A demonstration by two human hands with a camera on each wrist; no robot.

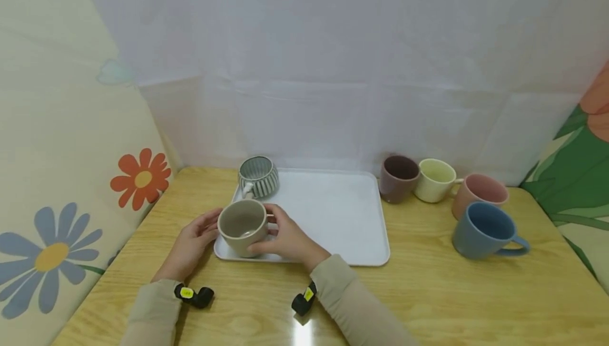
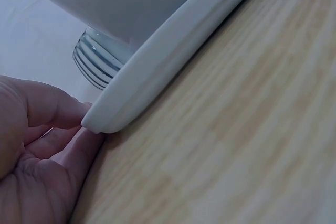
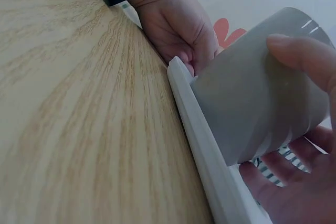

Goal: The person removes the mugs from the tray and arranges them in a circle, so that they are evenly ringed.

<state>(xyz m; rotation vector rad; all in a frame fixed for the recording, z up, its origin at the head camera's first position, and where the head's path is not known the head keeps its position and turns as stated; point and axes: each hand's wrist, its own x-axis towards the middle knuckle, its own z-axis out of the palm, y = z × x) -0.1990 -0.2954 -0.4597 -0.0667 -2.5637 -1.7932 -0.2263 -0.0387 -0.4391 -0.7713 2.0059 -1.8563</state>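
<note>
A greige mug (image 1: 243, 227) stands upright at the near left corner of a white tray (image 1: 342, 219). My right hand (image 1: 287, 237) grips it from the right, at its handle side; in the right wrist view the thumb lies on the wall of the mug (image 3: 257, 87) and the other fingers reach around the far side. At the tray's left edge, my left hand (image 1: 192, 243) pinches the rim; the left wrist view has its fingertips at the corner of the tray (image 2: 121, 108). A grey-and-white striped mug (image 1: 259, 179) stands behind, at the tray's far left corner.
Right of the tray stand a plum mug (image 1: 397, 182), a pale yellow mug (image 1: 434, 182), a pink mug (image 1: 476, 195) and a blue mug (image 1: 482, 232) on the wooden table (image 1: 428, 303). A white sheet (image 1: 304, 71) hangs along the back.
</note>
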